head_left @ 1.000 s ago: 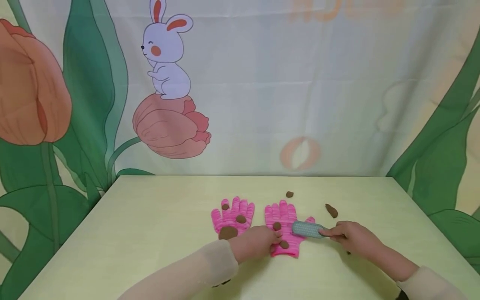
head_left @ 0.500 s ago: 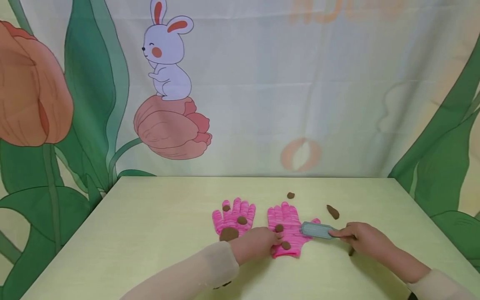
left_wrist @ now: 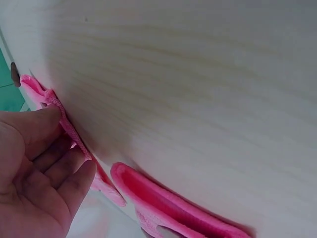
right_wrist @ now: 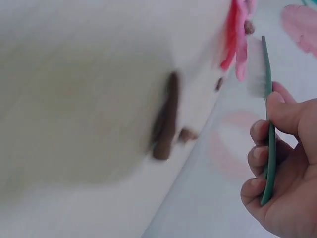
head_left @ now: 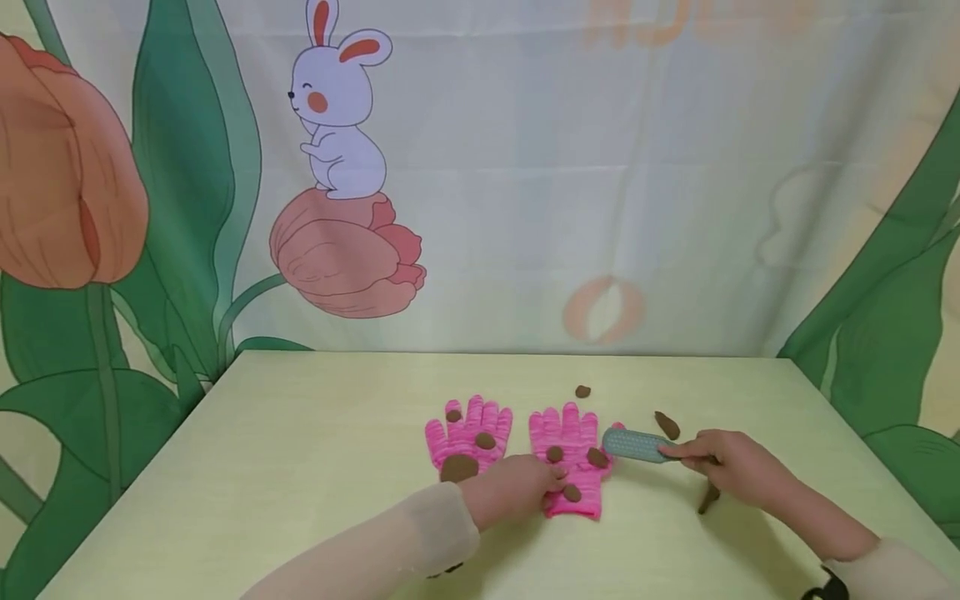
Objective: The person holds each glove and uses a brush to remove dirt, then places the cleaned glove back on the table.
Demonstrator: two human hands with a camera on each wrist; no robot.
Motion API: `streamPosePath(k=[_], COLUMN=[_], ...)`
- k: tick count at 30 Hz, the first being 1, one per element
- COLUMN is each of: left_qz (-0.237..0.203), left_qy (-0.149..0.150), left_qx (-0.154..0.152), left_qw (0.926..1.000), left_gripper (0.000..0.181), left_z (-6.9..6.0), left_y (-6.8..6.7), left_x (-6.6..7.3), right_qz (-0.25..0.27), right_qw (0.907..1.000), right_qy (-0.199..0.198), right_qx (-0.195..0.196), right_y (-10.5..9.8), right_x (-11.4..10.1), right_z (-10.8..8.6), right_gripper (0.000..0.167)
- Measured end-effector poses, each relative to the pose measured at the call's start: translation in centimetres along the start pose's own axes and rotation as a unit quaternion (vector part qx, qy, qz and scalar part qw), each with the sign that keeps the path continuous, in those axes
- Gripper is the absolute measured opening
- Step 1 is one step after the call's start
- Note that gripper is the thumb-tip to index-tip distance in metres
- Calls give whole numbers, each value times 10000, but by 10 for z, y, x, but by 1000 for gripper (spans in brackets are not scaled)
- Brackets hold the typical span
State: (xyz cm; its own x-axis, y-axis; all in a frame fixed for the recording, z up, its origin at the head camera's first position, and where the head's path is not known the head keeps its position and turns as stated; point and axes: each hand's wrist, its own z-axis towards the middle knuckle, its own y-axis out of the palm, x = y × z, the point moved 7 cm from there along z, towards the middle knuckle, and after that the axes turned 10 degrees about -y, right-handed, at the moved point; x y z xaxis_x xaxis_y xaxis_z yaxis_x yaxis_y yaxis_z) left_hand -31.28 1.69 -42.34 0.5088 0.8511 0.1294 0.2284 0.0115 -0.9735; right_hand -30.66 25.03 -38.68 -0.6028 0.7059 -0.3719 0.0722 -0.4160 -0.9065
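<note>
Two pink knitted gloves lie side by side on the table: a left one point(head_left: 491, 421) and a right one point(head_left: 573, 429). Brown patches dot both, including a large one point(head_left: 459, 468) and one point(head_left: 597, 457) near the right glove's thumb. My left hand point(head_left: 517, 483) pinches the right glove's left edge near its cuff; the left wrist view shows its thumb and fingers at that edge point(left_wrist: 72, 129). My right hand point(head_left: 738, 467) grips the handle of a green brush point(head_left: 636, 445) with pale bristles point(right_wrist: 256, 69). The brush head hovers beside the right glove's thumb, partly covering it.
Loose brown pieces lie on the table point(head_left: 337, 467): a small lump point(head_left: 582, 392) behind the gloves, a longer piece point(head_left: 667, 425) at right, and another point(head_left: 708, 498) below my right hand. A printed curtain point(head_left: 510, 167) hangs behind the table's far edge.
My right hand has drawn the brush rightward off the right glove, uncovering a brown patch. That glove shifted right, then back slightly left. My left hand has kept its hold.
</note>
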Motion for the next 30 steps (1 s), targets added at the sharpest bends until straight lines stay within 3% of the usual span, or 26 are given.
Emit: streamPosePath(k=[5,8,12,16,19,26,30], left_qz=[199,267,346,383,313,82,-201], left_qy=[51,58,62,-38,-126,-23,36], left_qx=[-29,-9,-54,-116,-122,-103,-98], left_qw=[9998,9996,9994,9992,9994,9999,9997], left_gripper=[42,40,36,39,43,44,35], left_z=[3,4,4,4,4,3,1], left_y=[1,1,2,4,5,5,2], left_x=[5,9,14,14,11,7,4], right_qz=[24,58,114,49,60,173,-75], right_qw=[9994,9994,9997,9996,9995,9997,9994], right_qy=[-29,-61,-149,-189,-193,-52,118], right_qx=[342,336,184,227,233,146,327], right_y=[9,23,40,44,42,36,24], right_x=[-18,-18,-5,7,11,22,36], right_z=[19,22,9,-7,-15,-30,-46], right_gripper=[31,31,31,32,33,36,38])
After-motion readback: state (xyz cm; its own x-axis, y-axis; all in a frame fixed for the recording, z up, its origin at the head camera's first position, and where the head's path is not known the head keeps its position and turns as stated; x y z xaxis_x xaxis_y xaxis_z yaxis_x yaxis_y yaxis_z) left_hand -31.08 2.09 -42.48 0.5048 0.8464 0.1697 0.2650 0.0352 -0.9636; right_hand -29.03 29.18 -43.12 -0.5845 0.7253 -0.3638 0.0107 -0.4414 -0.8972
